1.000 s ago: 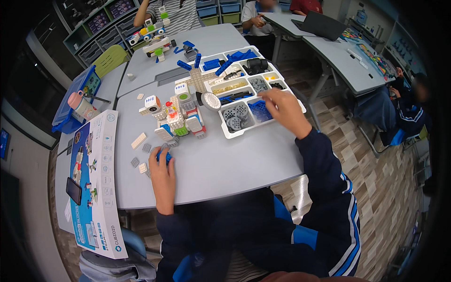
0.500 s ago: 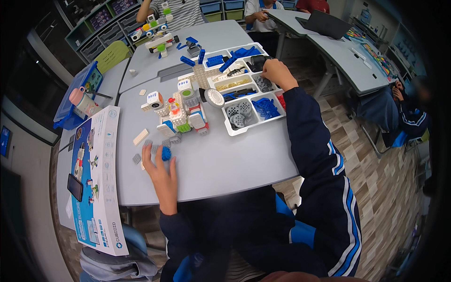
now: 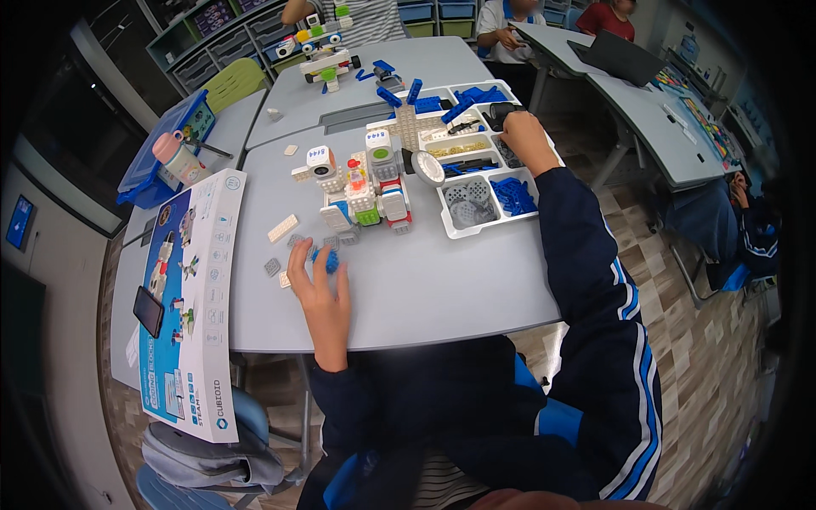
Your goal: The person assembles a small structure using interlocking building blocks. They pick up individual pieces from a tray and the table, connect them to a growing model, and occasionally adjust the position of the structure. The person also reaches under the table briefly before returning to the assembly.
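Note:
My left hand [image 3: 320, 299] rests at the table's near side, fingers spread. Beside its index finger and thumb is a small blue round piece [image 3: 326, 258]. Small grey square bricks [image 3: 272, 267] lie around the fingertips. My right hand [image 3: 527, 141] reaches into a white sorting tray [image 3: 476, 230], its fingers curled down over a compartment of dark grey parts [image 3: 508, 155]. Its fingertips are hidden, and so is anything in them. Between the hands stands a robot model [image 3: 361, 189] of white, grey, green and red building bricks, with a white dish [image 3: 427, 168] on its right.
On the left, a large printed box lid [image 3: 212, 280] bears a phone [image 3: 149, 311]. Behind it are a pink bottle [image 3: 177, 155] and a blue bin [image 3: 153, 174]. Another brick model [image 3: 327, 66] stands at the far side, near a person in stripes. A laptop [image 3: 614, 58] is far right.
The whole view has shifted, so the table and things sit further right in the picture. Both hands stay at nearly the same places, the left by the bricks, the right in the tray.

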`<action>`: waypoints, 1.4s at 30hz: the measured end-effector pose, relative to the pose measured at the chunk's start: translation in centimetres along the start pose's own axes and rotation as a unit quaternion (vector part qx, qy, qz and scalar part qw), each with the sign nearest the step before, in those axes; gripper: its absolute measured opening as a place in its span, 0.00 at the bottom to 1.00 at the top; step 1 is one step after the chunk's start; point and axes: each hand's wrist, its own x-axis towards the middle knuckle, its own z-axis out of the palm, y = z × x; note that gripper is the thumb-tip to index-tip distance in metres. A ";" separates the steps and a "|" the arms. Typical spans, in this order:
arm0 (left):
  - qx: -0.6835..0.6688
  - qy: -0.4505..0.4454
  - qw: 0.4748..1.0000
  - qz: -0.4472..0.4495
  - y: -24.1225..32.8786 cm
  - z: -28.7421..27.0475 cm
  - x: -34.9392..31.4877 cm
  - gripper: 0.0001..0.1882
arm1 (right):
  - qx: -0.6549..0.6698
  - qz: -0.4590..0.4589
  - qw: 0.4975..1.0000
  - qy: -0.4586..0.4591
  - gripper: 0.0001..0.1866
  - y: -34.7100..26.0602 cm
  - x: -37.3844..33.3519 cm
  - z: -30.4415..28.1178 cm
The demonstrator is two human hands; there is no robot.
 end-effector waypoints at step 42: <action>-0.060 0.000 0.998 0.003 -0.1 -0.9 -0.6 0.17 | 0.775 0.130 0.565 -0.252 0.14 1.4 2.1 -8.4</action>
